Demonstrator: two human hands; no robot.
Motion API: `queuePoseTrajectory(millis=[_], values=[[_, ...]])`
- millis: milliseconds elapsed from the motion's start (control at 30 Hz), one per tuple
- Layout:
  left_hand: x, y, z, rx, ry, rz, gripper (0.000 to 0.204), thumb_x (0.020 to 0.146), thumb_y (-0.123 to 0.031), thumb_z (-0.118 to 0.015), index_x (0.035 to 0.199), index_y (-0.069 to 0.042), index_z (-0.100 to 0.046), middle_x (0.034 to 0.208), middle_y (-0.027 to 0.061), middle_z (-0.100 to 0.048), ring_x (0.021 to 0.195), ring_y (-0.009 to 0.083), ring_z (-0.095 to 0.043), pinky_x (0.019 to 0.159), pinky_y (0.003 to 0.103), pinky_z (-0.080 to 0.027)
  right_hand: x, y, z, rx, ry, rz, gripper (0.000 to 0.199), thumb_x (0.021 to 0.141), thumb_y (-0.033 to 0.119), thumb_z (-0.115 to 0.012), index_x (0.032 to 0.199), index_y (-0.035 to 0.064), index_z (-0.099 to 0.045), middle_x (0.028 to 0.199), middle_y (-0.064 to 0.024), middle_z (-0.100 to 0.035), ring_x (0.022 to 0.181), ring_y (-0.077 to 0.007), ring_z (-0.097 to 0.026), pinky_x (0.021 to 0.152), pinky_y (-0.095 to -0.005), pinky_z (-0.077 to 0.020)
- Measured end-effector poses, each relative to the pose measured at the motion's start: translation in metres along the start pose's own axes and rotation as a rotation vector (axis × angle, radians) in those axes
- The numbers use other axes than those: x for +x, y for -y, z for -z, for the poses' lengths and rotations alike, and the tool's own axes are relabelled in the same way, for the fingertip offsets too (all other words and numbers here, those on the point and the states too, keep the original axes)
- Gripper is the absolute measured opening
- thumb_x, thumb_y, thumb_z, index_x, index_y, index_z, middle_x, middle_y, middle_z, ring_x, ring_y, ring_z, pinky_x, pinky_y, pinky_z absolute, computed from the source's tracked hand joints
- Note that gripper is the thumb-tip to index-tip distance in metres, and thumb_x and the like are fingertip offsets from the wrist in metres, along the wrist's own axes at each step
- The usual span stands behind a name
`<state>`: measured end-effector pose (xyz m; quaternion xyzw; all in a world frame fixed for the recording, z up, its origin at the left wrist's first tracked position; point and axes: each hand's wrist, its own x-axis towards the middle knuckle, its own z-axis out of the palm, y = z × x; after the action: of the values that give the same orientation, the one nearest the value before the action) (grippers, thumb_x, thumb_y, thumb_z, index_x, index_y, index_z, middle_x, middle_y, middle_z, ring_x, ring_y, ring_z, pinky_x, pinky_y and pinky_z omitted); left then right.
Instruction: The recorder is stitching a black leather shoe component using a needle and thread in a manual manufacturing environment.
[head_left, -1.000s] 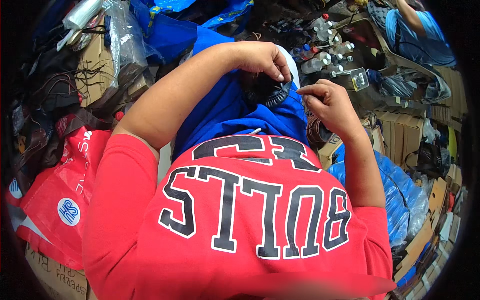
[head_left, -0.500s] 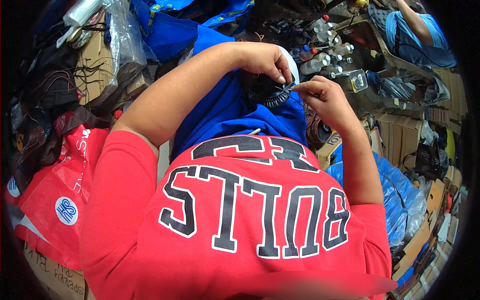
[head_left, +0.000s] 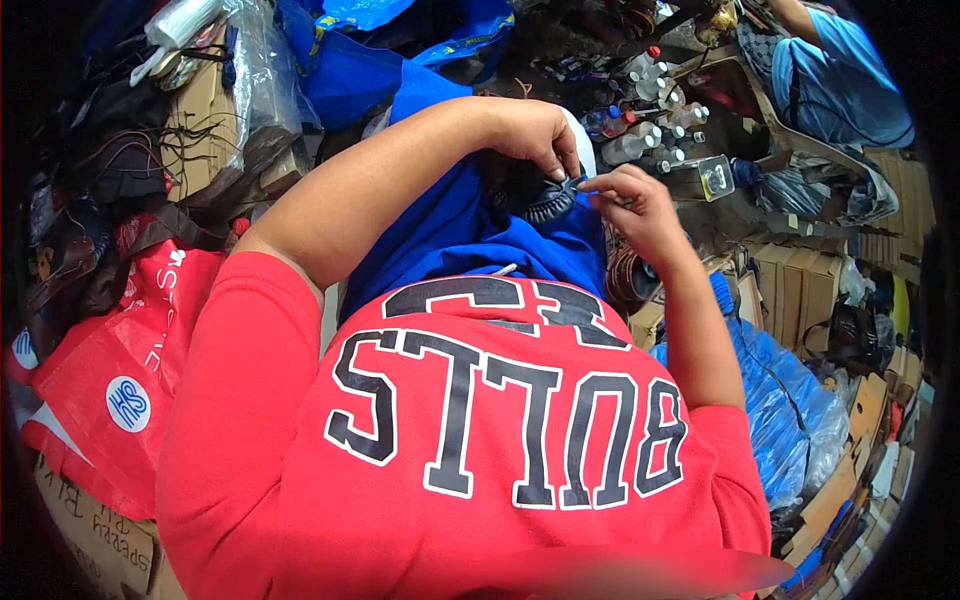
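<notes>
Shoe sole point(head_left: 545, 205), dark and ribbed, rests on the blue cloth point(head_left: 450, 235) over the lap, looking light and bendy, best gripped at its rim, where left hand point(head_left: 530, 135) and right hand point(head_left: 630, 200) pinch it.

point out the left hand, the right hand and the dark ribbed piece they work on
left hand point(head_left: 528, 135), head view, back of hand
right hand point(head_left: 640, 205), head view, knuckles
dark ribbed piece point(head_left: 548, 207), head view, ribbed edge

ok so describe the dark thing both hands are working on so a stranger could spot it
Start at the blue cloth over the person's lap. At its top edge, the left hand and right hand meet on a small dark ribbed piece. It is the only black, ridged thing on the blue.
</notes>
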<state>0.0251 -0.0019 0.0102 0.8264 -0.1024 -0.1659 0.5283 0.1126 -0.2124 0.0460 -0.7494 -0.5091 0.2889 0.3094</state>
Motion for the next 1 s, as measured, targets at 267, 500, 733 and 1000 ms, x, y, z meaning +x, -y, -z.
queuePoseTrajectory(millis=[267,500,733,1000], values=[[0.001,-0.005,0.0,-0.004,0.014,0.064,0.025,0.076,-0.011,-0.069,0.101,-0.009,-0.069,0.091,0.0049,-0.069,0.082,0.0127,-0.062,0.078,0.027,-0.047,0.005,-0.002,0.004,-0.068,0.057,0.023,0.018,0.078,0.003,-0.065,0.093,0.0107,-0.07,0.076,-0.0039,-0.055,0.072,-0.0137,-0.055,0.065,-0.0273,-0.0452],[-0.001,-0.007,0.0,-0.051,0.036,0.067,0.028,0.078,-0.013,-0.068,0.105,-0.008,-0.068,0.093,0.0065,-0.069,0.085,0.0134,-0.062,0.08,0.027,-0.046,0.0,-0.023,0.001,0.317,0.109,-0.058,0.019,0.081,0.004,-0.063,0.098,0.0095,-0.069,0.085,-0.0025,-0.058,0.078,-0.0113,-0.053,0.071,-0.0247,-0.0436],[0.0,-0.005,0.004,-0.022,0.065,0.046,0.029,0.078,-0.014,-0.068,0.106,-0.007,-0.067,0.094,0.0069,-0.069,0.086,0.0145,-0.062,0.08,0.027,-0.047,0.004,0.013,0.017,-0.045,0.17,-0.093,0.02,0.08,0.004,-0.063,0.099,0.0083,-0.068,0.083,-0.0038,-0.057,0.075,-0.0115,-0.053,0.07,-0.0254,-0.0438],[0.004,-0.001,0.003,-0.047,0.085,0.063,0.029,0.077,-0.012,-0.069,0.105,-0.006,-0.067,0.093,0.0072,-0.069,0.085,0.0134,-0.062,0.079,0.027,-0.047,0.006,-0.031,-0.005,0.553,0.203,-0.222,0.02,0.083,0.007,-0.063,0.102,0.0031,-0.065,0.098,-0.0009,-0.064,0.092,-0.0091,-0.055,0.084,-0.0234,-0.0412]])
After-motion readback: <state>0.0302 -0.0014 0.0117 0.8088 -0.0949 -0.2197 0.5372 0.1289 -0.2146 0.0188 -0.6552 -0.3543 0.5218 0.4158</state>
